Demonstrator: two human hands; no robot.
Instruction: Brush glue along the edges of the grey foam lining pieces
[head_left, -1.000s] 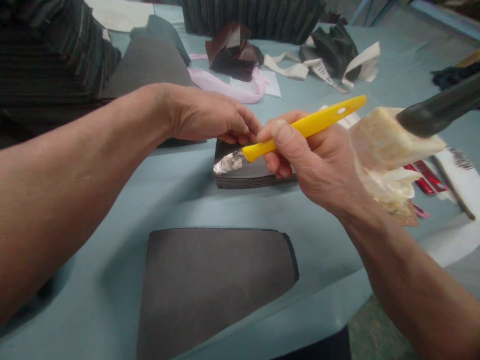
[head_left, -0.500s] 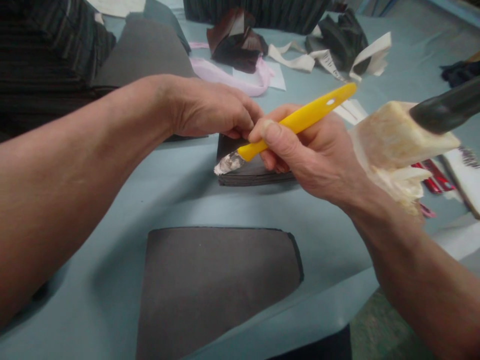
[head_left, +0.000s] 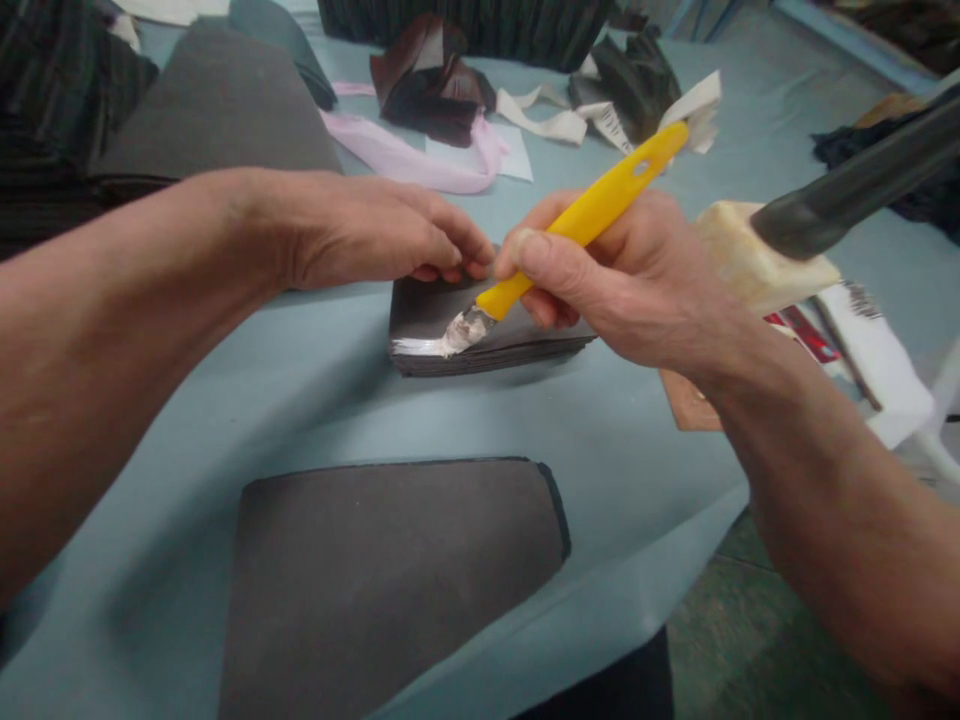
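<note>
My right hand [head_left: 600, 270] grips a yellow-handled brush [head_left: 592, 215] whose bristles are coated in whitish paste. The bristle end rests on the near edge of a small stack of dark grey flat pieces [head_left: 495, 350]. A wet white streak [head_left: 420, 347] lies along that edge, left of the bristles. My left hand [head_left: 382, 230] reaches over the far side of the stack, holding nothing, with its fingertips resting on the top piece. Nearer to me lies a larger dark grey panel [head_left: 397, 570] with a black-edged right corner, flat on the light blue-green cover.
A pale block-like container [head_left: 750, 250] with a dark handle [head_left: 847, 190] stands beyond my right forearm. Tall dark stacks [head_left: 52, 120] rise at the left. Pink cloth strips [head_left: 420, 155] and crumpled dark scraps [head_left: 630, 85] lie behind. The table edge drops off at the lower right.
The brush tip has moved right along the stack's near edge, leaving a white streak behind it. The view has shifted, so most things sit further left.
</note>
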